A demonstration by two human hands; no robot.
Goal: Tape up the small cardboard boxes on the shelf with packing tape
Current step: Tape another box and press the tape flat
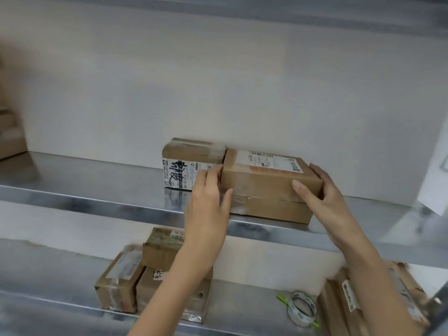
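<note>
Steel shelving unit, two tiers in view: upper metal shelf (pixel 84 175), lower metal shelf (pixel 48 275). Plain off-white back wall (pixel 218 81) behind the upper tier. Light even and diffuse; the brushed steel carries soft, blurred reflections along its front edges.

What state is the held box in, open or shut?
Shut: the box shows closed flaps, clear tape across its left part; left hand and right hand grip its ends.

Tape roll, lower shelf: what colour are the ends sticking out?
Bright green; tape roll clearest in head view.
</note>
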